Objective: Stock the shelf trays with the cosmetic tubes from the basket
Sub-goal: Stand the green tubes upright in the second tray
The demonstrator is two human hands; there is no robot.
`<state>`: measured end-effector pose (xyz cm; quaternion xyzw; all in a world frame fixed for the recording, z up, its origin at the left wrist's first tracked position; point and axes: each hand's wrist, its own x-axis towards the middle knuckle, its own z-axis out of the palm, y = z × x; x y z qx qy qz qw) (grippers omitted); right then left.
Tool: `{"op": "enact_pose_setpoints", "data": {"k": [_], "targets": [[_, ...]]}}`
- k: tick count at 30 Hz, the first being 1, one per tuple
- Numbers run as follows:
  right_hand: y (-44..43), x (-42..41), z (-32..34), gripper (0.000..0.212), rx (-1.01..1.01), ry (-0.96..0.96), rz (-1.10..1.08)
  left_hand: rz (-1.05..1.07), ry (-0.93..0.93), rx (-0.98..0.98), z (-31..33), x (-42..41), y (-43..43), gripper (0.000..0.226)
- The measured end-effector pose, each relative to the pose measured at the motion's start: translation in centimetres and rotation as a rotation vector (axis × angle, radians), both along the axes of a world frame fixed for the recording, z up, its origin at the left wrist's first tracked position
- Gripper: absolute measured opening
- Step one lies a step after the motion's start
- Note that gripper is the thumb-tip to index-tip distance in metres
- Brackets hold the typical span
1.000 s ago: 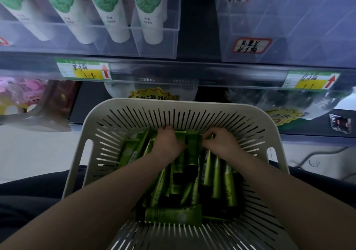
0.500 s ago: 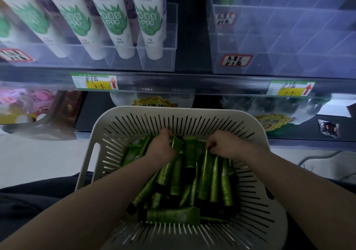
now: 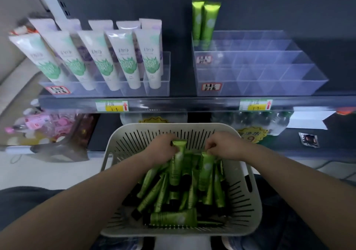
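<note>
A cream slotted basket (image 3: 248,184) sits on my lap, holding several small green cosmetic tubes (image 3: 173,218) in a loose pile. My left hand (image 3: 160,150) grips one green tube (image 3: 176,165) by its flat crimped end, lifted at the basket's far side. My right hand (image 3: 224,146) pinches the crimped end of another green tube (image 3: 206,170). Above, a clear divided shelf tray (image 3: 289,74) stands on the right of the shelf, with two green tubes (image 3: 205,20) upright in its back left corner.
A second clear tray (image 3: 156,88) at the shelf's left holds white tubes with green leaf print (image 3: 126,59). Price labels (image 3: 112,105) run along the shelf edge. Pink packaged goods (image 3: 40,122) lie lower left, bottled water (image 3: 269,119) under the shelf at right.
My view has tilted up, so the whole shelf and the divided tray show. Both hands have closed on tube ends and raised them slightly from the pile.
</note>
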<state>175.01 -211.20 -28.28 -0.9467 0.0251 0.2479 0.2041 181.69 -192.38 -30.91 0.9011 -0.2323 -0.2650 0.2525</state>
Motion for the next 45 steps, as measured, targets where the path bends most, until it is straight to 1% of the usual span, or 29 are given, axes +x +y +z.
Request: {"op": "enact_pose_setpoints", "data": {"k": [2,5,12,15,17,19,24,28,30,34,38,41,45], "targets": [[-0.2,-0.3,1.7,0.019,-0.009,-0.052,-0.008,-0.028,-0.037,-0.026,1.9,-0.3,-0.4,0.021],[-0.5,-0.7,4.3,0.02,0.032,-0.106,-0.039,-0.052,-0.109,-0.069,4.8,-0.7,-1.0,0.012],[-2.4,-0.8,10.4,0.02,-0.009,-0.303,-0.071,-0.172,-0.327,-0.105,12.5,-0.7,-3.5,0.016],[-3.7,-0.5,13.0,0.015,0.028,-0.368,-0.109,-0.198,-0.396,-0.151,15.5,-0.1,-4.7,0.014],[-4.6,-0.3,14.6,0.013,0.099,-0.401,-0.163,-0.2,-0.422,-0.166,17.2,0.5,-5.6,0.014],[-5.4,0.2,16.0,0.014,0.123,-0.438,-0.199,-0.189,-0.455,-0.166,18.8,1.2,-6.7,0.015],[-7.3,2.4,19.2,0.018,0.075,-0.513,-0.183,-0.141,-0.507,-0.175,22.1,3.8,-9.7,0.017],[-9.0,4.9,20.9,0.014,0.072,-0.563,-0.194,-0.112,-0.588,-0.163,23.7,6.5,-12.4,0.027],[-10.0,6.2,21.6,0.014,0.085,-0.59,-0.21,-0.097,-0.601,-0.172,24.2,7.9,-13.7,0.027],[-11.8,9.1,22.1,0.016,0.106,-0.658,-0.241,-0.103,-0.627,-0.176,24.6,10.8,-16.0,0.021],[-13.7,12.4,22.0,0.021,0.123,-0.732,-0.293,-0.092,-0.67,-0.177,24.4,13.7,-18.1,0.026],[-15.0,14.8,21.8,0.017,0.041,-0.815,-0.272,-0.088,-0.717,-0.167,24.1,15.7,-19.5,0.029],[-16.0,17.1,21.9,0.019,-0.031,-0.906,-0.235,-0.071,-0.775,-0.164,24.0,18.0,-20.9,0.028]]}}
